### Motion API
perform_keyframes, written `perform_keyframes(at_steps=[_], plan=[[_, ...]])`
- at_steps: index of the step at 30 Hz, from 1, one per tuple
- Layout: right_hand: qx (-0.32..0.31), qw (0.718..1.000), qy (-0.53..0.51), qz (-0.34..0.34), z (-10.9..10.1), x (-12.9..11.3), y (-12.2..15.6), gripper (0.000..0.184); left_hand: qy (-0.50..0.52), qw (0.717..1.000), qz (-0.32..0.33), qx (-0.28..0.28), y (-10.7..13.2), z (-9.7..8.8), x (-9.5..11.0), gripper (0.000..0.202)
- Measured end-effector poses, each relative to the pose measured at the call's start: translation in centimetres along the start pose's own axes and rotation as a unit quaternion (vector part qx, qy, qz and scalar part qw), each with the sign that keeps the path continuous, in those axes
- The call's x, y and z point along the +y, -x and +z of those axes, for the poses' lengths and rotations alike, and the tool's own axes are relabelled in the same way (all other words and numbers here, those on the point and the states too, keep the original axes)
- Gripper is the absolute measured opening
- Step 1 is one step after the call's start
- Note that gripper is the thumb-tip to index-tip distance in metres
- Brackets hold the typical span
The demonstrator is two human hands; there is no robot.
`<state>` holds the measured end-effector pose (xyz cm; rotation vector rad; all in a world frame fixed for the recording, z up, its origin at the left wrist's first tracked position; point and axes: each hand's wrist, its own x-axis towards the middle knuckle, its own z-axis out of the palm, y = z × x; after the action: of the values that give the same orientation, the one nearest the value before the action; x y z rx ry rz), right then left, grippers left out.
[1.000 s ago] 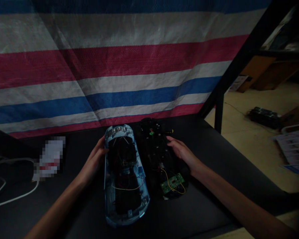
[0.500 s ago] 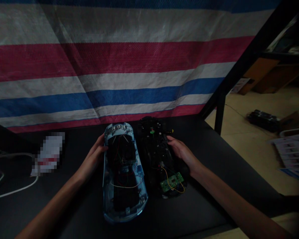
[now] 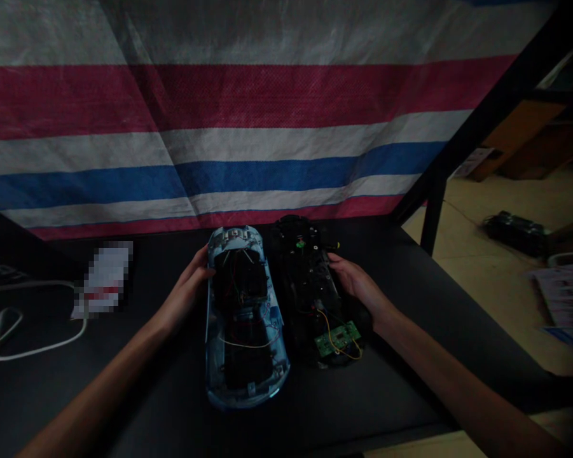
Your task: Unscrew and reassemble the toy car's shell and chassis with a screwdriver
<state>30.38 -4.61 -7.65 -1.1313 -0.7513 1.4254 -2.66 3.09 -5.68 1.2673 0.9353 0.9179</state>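
A toy car lies in two halves on a dark table [image 3: 400,356]. The light blue body shell [image 3: 245,318] rests upside down, wires showing inside. My left hand [image 3: 186,292] grips its left edge with curled fingers. Beside it on the right lies the black chassis [image 3: 310,292], with a green circuit board [image 3: 338,338] and yellow wire at its near end. My right hand [image 3: 355,283] holds the chassis by its right side.
A red, white and blue striped tarp [image 3: 219,127] hangs behind the table. A white cable [image 3: 33,346] and a blurred white item [image 3: 105,280] lie at the left. At right are a black frame post [image 3: 434,210], floor, a black device [image 3: 515,232] and papers.
Both hands keep their hold on the car halves. The view has shifted slightly, so the car sits a little higher and further right in the picture.
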Motion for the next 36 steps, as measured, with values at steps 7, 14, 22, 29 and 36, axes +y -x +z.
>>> perform_keyframes(at_steps=[7, 14, 22, 29, 36], plan=[[0.016, 1.0, 0.004, 0.006, 0.0, 0.0, 0.1, 0.026, -0.009, 1.0, 0.001, -0.021, 0.2, 0.2, 0.2, 0.063], [0.023, 1.0, 0.015, 0.009, 0.8, -0.7, 0.6, 0.025, -0.004, 1.0, 0.016, -0.018, 0.2, 0.6, 0.4, 0.062], [0.035, 0.999, 0.007, 0.009, 0.3, -0.1, 0.2, 0.026, 0.0, 1.0, 0.005, -0.011, 0.2, 0.2, 0.1, 0.066], [0.016, 1.0, 0.004, 0.008, -0.1, 0.1, 0.0, 0.029, 0.022, 1.0, 0.002, -0.012, 0.1, 0.2, 0.0, 0.065], [0.001, 1.0, 0.016, 0.008, -0.5, 0.1, 0.0, 0.034, 0.001, 1.0, -0.005, -0.014, 0.2, 0.2, 0.2, 0.067]])
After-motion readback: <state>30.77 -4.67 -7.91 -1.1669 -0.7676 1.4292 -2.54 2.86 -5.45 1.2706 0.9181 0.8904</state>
